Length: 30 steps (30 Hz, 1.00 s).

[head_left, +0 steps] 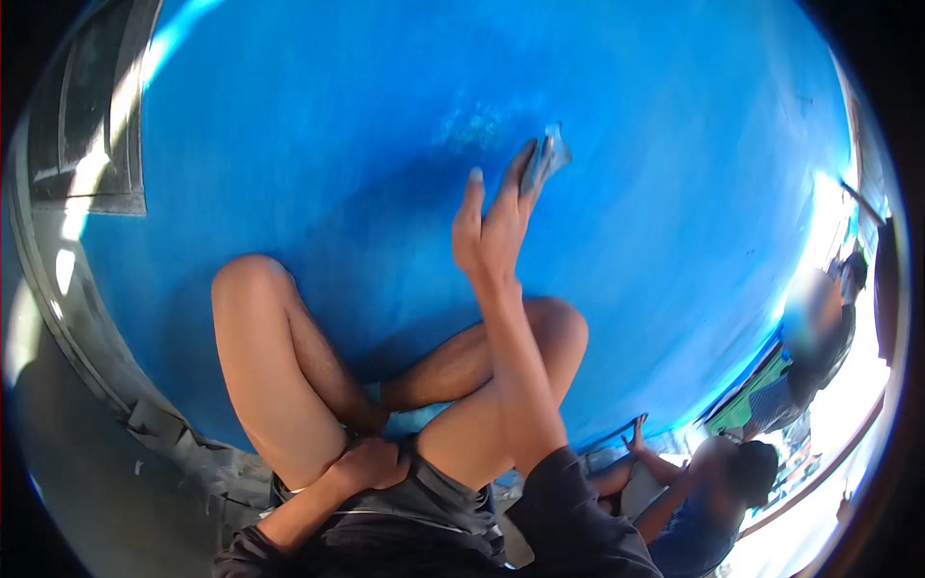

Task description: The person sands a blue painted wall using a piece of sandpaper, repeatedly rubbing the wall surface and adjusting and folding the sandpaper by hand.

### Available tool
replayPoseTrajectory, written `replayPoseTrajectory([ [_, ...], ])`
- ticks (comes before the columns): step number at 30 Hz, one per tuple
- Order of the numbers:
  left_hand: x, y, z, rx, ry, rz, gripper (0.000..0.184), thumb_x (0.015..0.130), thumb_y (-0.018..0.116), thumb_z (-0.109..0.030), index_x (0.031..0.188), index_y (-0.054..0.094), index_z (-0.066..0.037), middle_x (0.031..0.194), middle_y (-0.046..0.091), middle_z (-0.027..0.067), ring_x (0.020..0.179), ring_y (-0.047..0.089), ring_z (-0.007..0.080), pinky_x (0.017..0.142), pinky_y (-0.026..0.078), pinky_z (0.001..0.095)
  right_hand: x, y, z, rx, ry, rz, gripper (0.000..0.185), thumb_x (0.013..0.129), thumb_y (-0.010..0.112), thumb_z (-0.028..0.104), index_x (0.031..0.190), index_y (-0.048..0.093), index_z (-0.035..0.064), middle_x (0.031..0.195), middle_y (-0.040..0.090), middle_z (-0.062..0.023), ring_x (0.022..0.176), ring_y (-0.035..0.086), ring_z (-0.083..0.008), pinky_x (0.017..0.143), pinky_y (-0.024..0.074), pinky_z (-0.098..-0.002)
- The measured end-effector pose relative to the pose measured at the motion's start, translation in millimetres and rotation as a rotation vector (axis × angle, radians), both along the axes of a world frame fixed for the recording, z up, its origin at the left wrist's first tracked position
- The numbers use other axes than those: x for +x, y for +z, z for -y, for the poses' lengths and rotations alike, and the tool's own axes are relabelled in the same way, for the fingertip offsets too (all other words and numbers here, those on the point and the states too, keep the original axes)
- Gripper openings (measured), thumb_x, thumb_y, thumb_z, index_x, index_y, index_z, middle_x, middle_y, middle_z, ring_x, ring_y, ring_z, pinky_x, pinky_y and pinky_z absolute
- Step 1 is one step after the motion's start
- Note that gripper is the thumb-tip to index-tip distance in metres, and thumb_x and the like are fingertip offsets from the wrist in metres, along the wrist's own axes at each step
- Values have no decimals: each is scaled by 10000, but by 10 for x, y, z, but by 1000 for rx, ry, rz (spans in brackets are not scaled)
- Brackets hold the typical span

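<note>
Blue-painted wall (318, 125) filled most of the view, smooth and fairly even in colour. Right hand (501, 207) was raised to it: fingers pinched a folded grey-blue scrap (557, 156), sandpaper or cloth, couldn't tell which; thumb stuck out apart from it. Scrap sat at the fingertips, against or just off the wall; contact not clear. Pale scuffed patch (472, 127) lay left of the scrap, near it. Left hand (374, 464) rested in the lap, fingers curled in; whether they held anything, couldn't tell. Bare knees were bent up toward the wall, dark shorts (438, 496) below.

Progress, judged from the surface: looked partway. The scuffed patch seemed worked; much of the remaining blue showed no clear marks, so it was either finished or untouched, couldn't say. No clear finish line visible.

Further out: grey window or door frame (101, 204) at upper left, a co-worker in a dark blue top (686, 544) at lower right, another person (827, 352) beyond, glare behind them.
</note>
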<state>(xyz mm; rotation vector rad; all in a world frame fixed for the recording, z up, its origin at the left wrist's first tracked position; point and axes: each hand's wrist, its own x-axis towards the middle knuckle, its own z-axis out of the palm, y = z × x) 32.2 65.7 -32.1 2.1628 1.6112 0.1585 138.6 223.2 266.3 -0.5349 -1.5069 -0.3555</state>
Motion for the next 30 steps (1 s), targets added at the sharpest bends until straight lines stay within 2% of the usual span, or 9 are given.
replayPoseTrajectory([
  [2,-12,-44,3,27,-1,37,545,978,462,-424,979,749,39,1066,706,320,1059,684,461,995,507,536,-66,191,-278,90,-124,104,658,1022,489,233,1509,304,-169,1640,172,-340,1526,162,-504,1244,174,-540],
  [4,2,40,10,23,7,63,543,974,467,-426,985,749,38,1075,707,314,1061,683,461,1000,506,532,-100,249,-452,78,-458,212,699,1018,479,327,1514,327,-142,1642,209,-311,1530,189,-474,1224,152,-620],
  [8,21,63,84,44,4,62,540,968,475,-432,961,763,24,1051,723,283,1030,699,442,969,526,523,78,-108,-442,200,-409,743,687,1008,464,346,1538,347,-76,1654,266,-236,1540,228,-408,1196,68,-699],
  [11,-48,54,-4,64,5,24,548,966,475,-445,942,772,15,1021,734,268,995,715,425,940,540,521,93,255,-511,86,-524,453,694,1009,456,361,1546,345,-63,1658,260,-231,1537,233,-417,1199,34,-693],
  [12,-5,-2,16,46,-5,20,553,966,472,-451,934,776,11,1007,739,261,978,722,416,927,547,520,47,307,-535,93,-389,276,696,1011,450,368,1557,339,-49,1666,250,-216,1538,231,-416,1191,8,-703],
  [15,6,-109,-3,83,12,81,549,965,469,-452,950,778,2,1013,744,245,971,726,410,929,549,515,45,183,-459,122,-462,530,700,1016,433,366,1575,314,-38,1676,233,-202,1544,215,-412,1182,-28,-710],
  [19,32,-59,22,53,22,89,547,969,467,-448,951,779,0,1030,743,244,992,722,409,936,547,512,67,69,-469,100,-553,551,713,1011,430,379,1576,312,-39,1680,232,-190,1550,204,-404,1172,-34,-724],
  [25,11,-75,29,57,-10,85,546,971,472,-443,942,779,8,1030,741,246,991,717,418,939,545,512,-191,622,-425,69,-500,313,725,999,432,396,1580,317,-23,1682,228,-192,1553,194,-403,1168,1,-736],
  [30,42,-151,4,100,-2,130,532,963,494,-433,929,775,18,1007,741,247,981,716,422,937,547,503,-98,44,-475,106,-519,430,727,989,439,386,1579,321,-21,1673,243,-208,1548,208,-410,1163,5,-743],
])
